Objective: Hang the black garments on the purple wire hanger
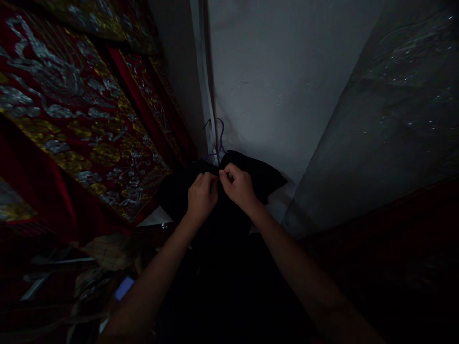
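A black short-sleeved garment [254, 172] hangs on a purple clothes hanger [221, 136] against the wall. Just below the hanger, at the garment's neck opening, my left hand [203, 193] and my right hand [238, 186] meet with fingertips almost touching. Both hands are closed in a pinch on the dark cloth. Whether a button or other small fastening lies between the fingers is too dark to tell. The lower part of the garment merges into the darkness between my forearms.
Red cloth with gold and silver embroidery [82, 119] hangs close on the left. A pale strip or cord [204, 62] runs down the grey wall [287, 71] behind the hanger. Clear plastic sheeting [387, 124] covers the right side. Clutter with a small blue item [124, 288] lies at lower left.
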Action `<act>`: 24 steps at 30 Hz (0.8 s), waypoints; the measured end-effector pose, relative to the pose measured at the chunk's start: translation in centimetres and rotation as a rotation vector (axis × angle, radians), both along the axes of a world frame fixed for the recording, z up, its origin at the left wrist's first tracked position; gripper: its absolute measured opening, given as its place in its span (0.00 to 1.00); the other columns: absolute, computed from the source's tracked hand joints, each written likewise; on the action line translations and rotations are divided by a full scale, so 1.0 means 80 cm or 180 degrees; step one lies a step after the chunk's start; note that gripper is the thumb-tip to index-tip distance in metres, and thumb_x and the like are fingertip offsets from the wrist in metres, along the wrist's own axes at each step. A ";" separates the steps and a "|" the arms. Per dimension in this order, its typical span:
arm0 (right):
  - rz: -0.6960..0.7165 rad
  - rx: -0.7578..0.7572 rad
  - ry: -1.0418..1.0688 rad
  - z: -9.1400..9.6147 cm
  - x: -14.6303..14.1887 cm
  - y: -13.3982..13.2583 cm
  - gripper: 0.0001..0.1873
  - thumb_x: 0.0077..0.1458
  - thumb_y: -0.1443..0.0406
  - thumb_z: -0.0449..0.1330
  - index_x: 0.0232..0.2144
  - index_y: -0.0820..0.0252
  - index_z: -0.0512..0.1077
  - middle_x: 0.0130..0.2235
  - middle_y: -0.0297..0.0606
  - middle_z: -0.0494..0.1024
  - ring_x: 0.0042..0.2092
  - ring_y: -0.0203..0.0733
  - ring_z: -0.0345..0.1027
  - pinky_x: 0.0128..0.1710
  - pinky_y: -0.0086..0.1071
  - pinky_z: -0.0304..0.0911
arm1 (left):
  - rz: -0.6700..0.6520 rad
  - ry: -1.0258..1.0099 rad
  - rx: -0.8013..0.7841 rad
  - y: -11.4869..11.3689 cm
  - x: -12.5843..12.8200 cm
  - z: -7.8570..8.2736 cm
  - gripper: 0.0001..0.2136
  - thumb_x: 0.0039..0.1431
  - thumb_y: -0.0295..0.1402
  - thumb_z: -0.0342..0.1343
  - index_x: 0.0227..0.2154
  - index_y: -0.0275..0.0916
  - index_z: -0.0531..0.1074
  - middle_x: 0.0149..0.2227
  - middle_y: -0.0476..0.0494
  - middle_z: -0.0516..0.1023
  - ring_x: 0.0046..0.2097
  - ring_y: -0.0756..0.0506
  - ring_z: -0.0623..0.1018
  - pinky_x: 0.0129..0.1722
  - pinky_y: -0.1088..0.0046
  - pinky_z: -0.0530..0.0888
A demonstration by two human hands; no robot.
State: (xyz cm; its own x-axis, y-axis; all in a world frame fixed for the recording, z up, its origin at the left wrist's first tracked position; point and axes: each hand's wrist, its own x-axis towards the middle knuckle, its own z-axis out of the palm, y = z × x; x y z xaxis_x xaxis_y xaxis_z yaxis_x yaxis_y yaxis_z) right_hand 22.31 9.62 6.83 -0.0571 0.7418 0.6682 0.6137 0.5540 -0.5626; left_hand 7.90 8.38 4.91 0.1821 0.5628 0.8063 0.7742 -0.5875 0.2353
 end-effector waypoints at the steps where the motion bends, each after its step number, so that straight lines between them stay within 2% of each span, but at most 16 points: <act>1: 0.0023 -0.0103 -0.0140 0.002 0.003 0.002 0.12 0.62 0.62 0.54 0.26 0.57 0.66 0.24 0.31 0.69 0.26 0.36 0.61 0.29 0.29 0.50 | 0.0038 0.0081 -0.0045 0.000 -0.003 0.002 0.04 0.66 0.27 0.50 0.34 0.40 0.68 0.33 0.44 0.74 0.37 0.44 0.75 0.37 0.68 0.71; 4: 0.0292 -0.0400 -0.0726 0.011 0.014 0.006 0.13 0.64 0.61 0.55 0.27 0.57 0.69 0.26 0.33 0.72 0.28 0.37 0.65 0.29 0.29 0.49 | 0.0023 0.0248 -0.0170 0.001 -0.012 0.005 0.04 0.66 0.28 0.52 0.34 0.40 0.69 0.33 0.44 0.75 0.38 0.43 0.75 0.38 0.68 0.71; 7: 0.0557 -0.0421 -0.1148 0.019 0.024 0.007 0.15 0.65 0.63 0.53 0.26 0.58 0.71 0.26 0.35 0.74 0.29 0.37 0.65 0.29 0.30 0.48 | -0.0111 0.0373 -0.0155 -0.001 -0.017 0.006 0.04 0.65 0.27 0.53 0.35 0.41 0.69 0.34 0.45 0.76 0.38 0.43 0.75 0.39 0.67 0.71; 10: 0.0562 -0.0259 -0.1161 0.020 0.026 0.006 0.16 0.65 0.63 0.54 0.25 0.59 0.71 0.24 0.34 0.72 0.27 0.37 0.63 0.28 0.30 0.46 | -0.0202 0.0581 -0.0123 -0.003 -0.016 0.011 0.05 0.66 0.27 0.52 0.34 0.41 0.70 0.33 0.45 0.76 0.37 0.43 0.75 0.38 0.67 0.70; 14: 0.0398 0.0022 -0.1001 0.020 0.021 0.013 0.16 0.63 0.62 0.55 0.24 0.58 0.70 0.22 0.33 0.68 0.26 0.37 0.61 0.29 0.31 0.46 | -0.0050 0.0960 -0.0188 -0.005 -0.011 0.026 0.07 0.65 0.25 0.49 0.33 0.40 0.69 0.31 0.43 0.74 0.37 0.42 0.73 0.36 0.67 0.69; 16: 0.0209 0.0211 -0.0735 0.026 0.024 0.021 0.16 0.64 0.61 0.53 0.24 0.58 0.68 0.22 0.32 0.67 0.26 0.37 0.60 0.29 0.31 0.47 | -0.0004 0.1166 -0.0338 -0.010 -0.007 0.023 0.07 0.64 0.24 0.49 0.33 0.40 0.69 0.32 0.41 0.74 0.37 0.41 0.73 0.35 0.66 0.69; 18: -0.0031 0.0448 -0.0289 0.036 0.037 0.028 0.17 0.65 0.60 0.52 0.23 0.57 0.66 0.22 0.32 0.66 0.26 0.37 0.59 0.30 0.31 0.49 | -0.0114 0.1413 -0.0598 -0.020 -0.005 0.004 0.08 0.63 0.23 0.48 0.34 0.40 0.69 0.32 0.40 0.74 0.37 0.40 0.73 0.34 0.66 0.69; 20: -0.0262 0.0718 0.0199 0.045 0.058 0.032 0.18 0.65 0.60 0.52 0.22 0.57 0.63 0.22 0.31 0.63 0.27 0.37 0.58 0.30 0.32 0.50 | -0.0333 0.1593 -0.0937 -0.033 -0.006 -0.029 0.10 0.61 0.20 0.48 0.34 0.41 0.69 0.32 0.40 0.74 0.38 0.40 0.73 0.34 0.66 0.70; 22: -0.0419 0.0889 0.0575 0.048 0.084 0.030 0.19 0.64 0.60 0.54 0.20 0.56 0.61 0.21 0.29 0.59 0.26 0.36 0.56 0.29 0.32 0.50 | -0.0518 0.1562 -0.1268 -0.045 -0.010 -0.063 0.10 0.60 0.19 0.48 0.33 0.41 0.69 0.32 0.41 0.74 0.37 0.41 0.73 0.34 0.67 0.71; 24: -0.0467 0.0831 0.0930 0.043 0.108 0.021 0.20 0.62 0.60 0.56 0.19 0.56 0.59 0.21 0.28 0.55 0.25 0.35 0.52 0.28 0.32 0.49 | -0.0636 0.1313 -0.1418 -0.053 -0.013 -0.087 0.08 0.62 0.22 0.49 0.34 0.42 0.70 0.32 0.42 0.75 0.37 0.42 0.74 0.36 0.68 0.72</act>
